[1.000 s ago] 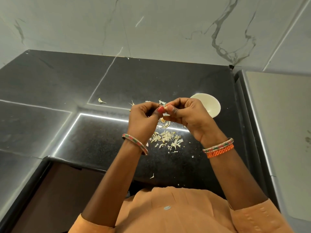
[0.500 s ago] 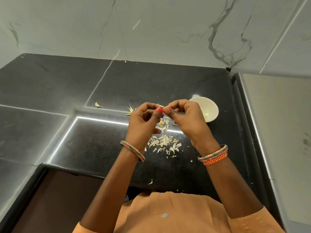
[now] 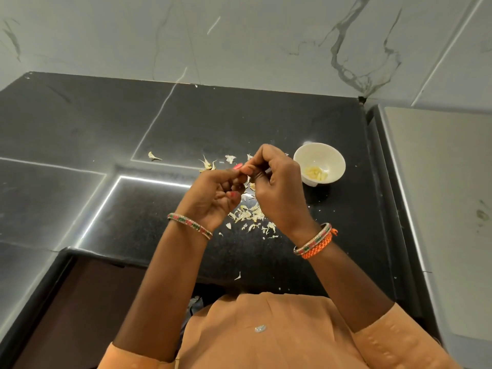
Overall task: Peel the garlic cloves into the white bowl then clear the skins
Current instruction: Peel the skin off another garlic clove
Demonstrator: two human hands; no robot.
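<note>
Black polished stone makes up the counter (image 3: 266, 123), speckled and crossed by bright reflected lines, with a white marble-veined wall (image 3: 239, 35) rising behind it and a pale grey panel (image 3: 439, 195) along its right edge. Both hands meet above the middle of the counter. The left hand (image 3: 213, 198) has its fingers curled in, and the right hand (image 3: 277, 187) curls its fingers and thumb toward it; the two pinch something small between their fingertips, presumably a garlic clove, but it is hidden, so its long axis and direction cannot be told. Under the hands lies a heap of papery skins (image 3: 250, 217), with more scraps scattered beyond the knuckles. The white bowl (image 3: 319, 163) stands upright just right of the right hand, holding several peeled cloves (image 3: 316, 173) lying across its bottom.
</note>
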